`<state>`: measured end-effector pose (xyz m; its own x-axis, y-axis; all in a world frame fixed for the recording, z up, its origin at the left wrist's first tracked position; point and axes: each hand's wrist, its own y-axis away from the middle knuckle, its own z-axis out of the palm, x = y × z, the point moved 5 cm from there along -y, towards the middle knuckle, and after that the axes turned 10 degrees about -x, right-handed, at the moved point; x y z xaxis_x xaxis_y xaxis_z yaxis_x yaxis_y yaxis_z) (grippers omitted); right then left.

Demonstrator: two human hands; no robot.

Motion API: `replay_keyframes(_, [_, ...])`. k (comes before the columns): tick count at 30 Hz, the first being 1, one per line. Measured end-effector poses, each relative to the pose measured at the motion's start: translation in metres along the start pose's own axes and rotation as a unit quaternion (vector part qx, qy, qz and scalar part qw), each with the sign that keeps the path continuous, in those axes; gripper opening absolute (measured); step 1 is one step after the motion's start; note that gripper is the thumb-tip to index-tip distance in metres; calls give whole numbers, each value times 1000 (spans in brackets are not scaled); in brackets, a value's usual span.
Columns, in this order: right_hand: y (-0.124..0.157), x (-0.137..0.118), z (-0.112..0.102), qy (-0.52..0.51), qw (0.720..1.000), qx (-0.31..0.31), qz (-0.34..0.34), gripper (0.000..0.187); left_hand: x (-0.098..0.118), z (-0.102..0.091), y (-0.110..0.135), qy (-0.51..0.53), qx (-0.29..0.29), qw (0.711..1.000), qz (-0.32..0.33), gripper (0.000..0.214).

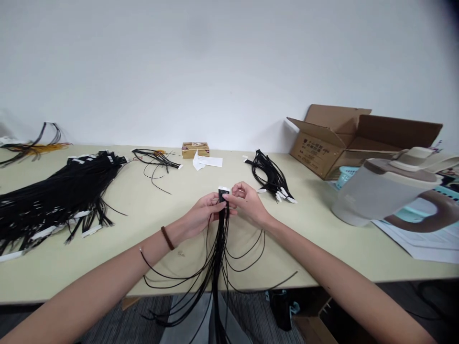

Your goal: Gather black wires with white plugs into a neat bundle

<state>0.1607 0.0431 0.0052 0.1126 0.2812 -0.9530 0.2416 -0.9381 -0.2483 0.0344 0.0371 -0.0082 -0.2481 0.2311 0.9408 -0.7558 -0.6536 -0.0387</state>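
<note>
A wire harness [217, 253] of many thin black wires hangs from a white connector [224, 189] over the table's front edge, its loose ends fanned out. My left hand [204, 212] is closed round the wires just below the connector, thumb on top. From the other side my right hand [247, 203] pinches the same spot, its thumb on the black wires by the connector and its index finger curled. What the fingertips behind the connector touch is hidden.
On the left of the table [172, 191] lies a large pile of black harnesses [64, 196]. Smaller bundles [270, 177] lie farther back, near a gold box [195, 149] and white paper [211, 161]. To the right stand an open carton [319, 148] and a large handled cup [380, 191].
</note>
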Motion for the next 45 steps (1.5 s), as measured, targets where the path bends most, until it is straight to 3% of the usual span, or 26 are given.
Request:
replay_keyframes(5, [1,-2,12,-115,988,-99,35,30,1,1,0,11,1,1000,16,25])
replay_keyframes(9, [1,-2,9,-106,992,-64,36,28,-1,-2,0,-18,17,1000,15,27])
replay_keyframes(15, [-1,3,0,-59,997,-5,40,25,12,-17,2,-97,119,986,61,26])
replay_keyframes(26, [-1,-2,2,-32,999,-21,37,20,17,-19,4,-153,170,970,78,24])
replay_keyframes(45, [2,-12,5,109,992,-53,19,23,16,-23,4,-171,223,959,31,17])
